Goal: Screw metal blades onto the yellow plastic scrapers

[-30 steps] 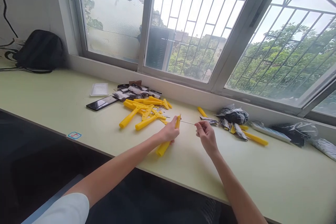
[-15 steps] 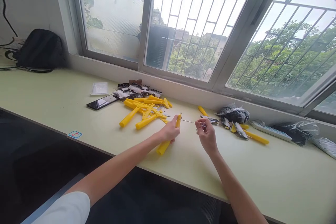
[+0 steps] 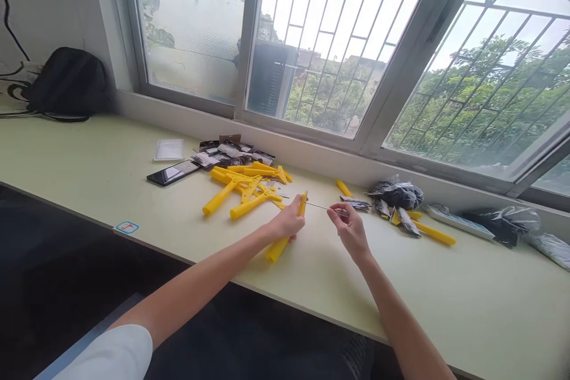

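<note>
My left hand (image 3: 290,221) is closed around a yellow plastic part with a tubular handle (image 3: 276,250), held just above the front of the table. The part's upper end sticks out past my fingers. In my right hand (image 3: 350,227) is a thin screwdriver (image 3: 317,206), its shaft pointing left with the tip at the upper end of the yellow part. My fingers cover most of the screwdriver's handle. Close by on the left lies a pile of similar yellow plastic parts (image 3: 221,197), with small metal pieces among them.
Behind the pile are small plastic packets (image 3: 231,151), a black phone (image 3: 173,173) and a clear flat case (image 3: 169,149). To the right lie more yellow parts (image 3: 435,232), a bagged black bundle (image 3: 396,192) and a white strip-shaped device (image 3: 461,221). A black backpack (image 3: 66,83) stands far left.
The fingers of my right hand have shifted slightly on the screwdriver's handle. My left hand and the yellow part stay nearly in place.
</note>
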### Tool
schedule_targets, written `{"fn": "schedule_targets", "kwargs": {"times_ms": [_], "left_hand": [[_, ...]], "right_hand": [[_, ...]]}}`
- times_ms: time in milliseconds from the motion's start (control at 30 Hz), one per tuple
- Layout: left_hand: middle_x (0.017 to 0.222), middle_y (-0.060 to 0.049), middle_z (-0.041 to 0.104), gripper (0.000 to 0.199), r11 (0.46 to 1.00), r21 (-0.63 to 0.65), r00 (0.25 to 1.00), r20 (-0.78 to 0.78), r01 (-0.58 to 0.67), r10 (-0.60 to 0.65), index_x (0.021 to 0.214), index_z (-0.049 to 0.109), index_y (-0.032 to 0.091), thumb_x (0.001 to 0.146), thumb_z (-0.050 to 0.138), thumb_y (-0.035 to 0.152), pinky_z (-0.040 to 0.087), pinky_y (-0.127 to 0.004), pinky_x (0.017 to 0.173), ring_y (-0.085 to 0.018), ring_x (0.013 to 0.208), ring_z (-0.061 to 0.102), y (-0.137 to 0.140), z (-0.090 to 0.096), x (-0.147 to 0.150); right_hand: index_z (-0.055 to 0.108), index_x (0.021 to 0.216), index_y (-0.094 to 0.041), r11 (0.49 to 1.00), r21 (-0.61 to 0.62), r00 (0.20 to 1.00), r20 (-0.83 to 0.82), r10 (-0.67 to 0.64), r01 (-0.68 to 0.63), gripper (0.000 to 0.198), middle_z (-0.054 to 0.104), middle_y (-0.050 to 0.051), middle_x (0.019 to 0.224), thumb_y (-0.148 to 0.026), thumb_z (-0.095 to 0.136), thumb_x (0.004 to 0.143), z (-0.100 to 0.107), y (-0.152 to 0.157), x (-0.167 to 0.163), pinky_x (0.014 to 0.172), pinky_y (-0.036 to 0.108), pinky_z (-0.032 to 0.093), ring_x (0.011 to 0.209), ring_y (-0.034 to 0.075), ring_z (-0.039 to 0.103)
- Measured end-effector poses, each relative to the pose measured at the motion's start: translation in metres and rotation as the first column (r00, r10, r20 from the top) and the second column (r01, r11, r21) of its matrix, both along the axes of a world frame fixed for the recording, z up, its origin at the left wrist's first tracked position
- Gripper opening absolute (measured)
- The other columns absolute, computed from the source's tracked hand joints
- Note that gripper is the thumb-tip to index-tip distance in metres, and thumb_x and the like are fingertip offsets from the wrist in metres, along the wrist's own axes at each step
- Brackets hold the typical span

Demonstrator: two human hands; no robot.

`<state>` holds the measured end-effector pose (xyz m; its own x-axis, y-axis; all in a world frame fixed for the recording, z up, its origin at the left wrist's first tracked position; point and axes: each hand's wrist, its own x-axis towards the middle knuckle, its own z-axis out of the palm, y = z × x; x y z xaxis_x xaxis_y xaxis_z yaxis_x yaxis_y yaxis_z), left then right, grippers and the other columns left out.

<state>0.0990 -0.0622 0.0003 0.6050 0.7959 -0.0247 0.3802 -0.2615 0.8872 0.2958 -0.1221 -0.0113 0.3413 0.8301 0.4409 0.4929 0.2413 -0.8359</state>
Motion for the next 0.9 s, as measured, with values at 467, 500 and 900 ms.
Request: {"fn": "schedule_targets", "kwargs": {"times_ms": [467, 500, 900], "left_hand": [[0.081, -0.001, 0.051, 0.071, 1.0, 0.014, 1.0, 0.024, -0.011, 0.01, 0.155, 0.025, 0.025, 0.087, 0.046, 0.02, 0.046, -0.026, 0.044, -0.012, 0.043, 0.051, -0.0012, 0.0005, 0.0002], [0.08, -0.001, 0.05, 0.07, 1.0, 0.017, 1.0, 0.026, -0.01, 0.01, 0.154, 0.028, 0.025, 0.087, 0.047, 0.021, 0.046, -0.025, 0.044, -0.012, 0.042, 0.05, -0.0008, -0.0002, 0.0004], [0.089, -0.004, 0.056, 0.072, 1.0, 0.008, 1.0, 0.025, 0.003, -0.003, 0.154, 0.026, 0.028, 0.085, 0.048, 0.023, 0.045, -0.024, 0.041, -0.011, 0.041, 0.052, 0.0015, -0.0025, 0.0004]], "right_hand": [[0.061, 0.071, -0.02, 0.996, -0.069, 0.999, -0.001, -0.055, 0.054, 0.059, 0.053, 0.0, 0.057, -0.078, 0.062, 0.078, -0.0005, -0.0023, -0.0022, 0.047, 0.027, 0.034, 0.05, 0.014, 0.044], [0.06, 0.066, -0.02, 0.993, -0.107, 0.998, -0.01, -0.06, 0.059, 0.061, 0.049, -0.001, 0.052, -0.08, 0.059, 0.079, -0.001, -0.0024, -0.0014, 0.046, 0.027, 0.033, 0.047, 0.013, 0.041], [0.063, 0.074, -0.02, 0.997, -0.071, 0.996, -0.085, 0.01, -0.016, 0.059, 0.056, 0.001, 0.057, -0.078, 0.064, 0.076, -0.0024, -0.0006, 0.0001, 0.044, 0.028, 0.038, 0.047, 0.014, 0.048]]}}
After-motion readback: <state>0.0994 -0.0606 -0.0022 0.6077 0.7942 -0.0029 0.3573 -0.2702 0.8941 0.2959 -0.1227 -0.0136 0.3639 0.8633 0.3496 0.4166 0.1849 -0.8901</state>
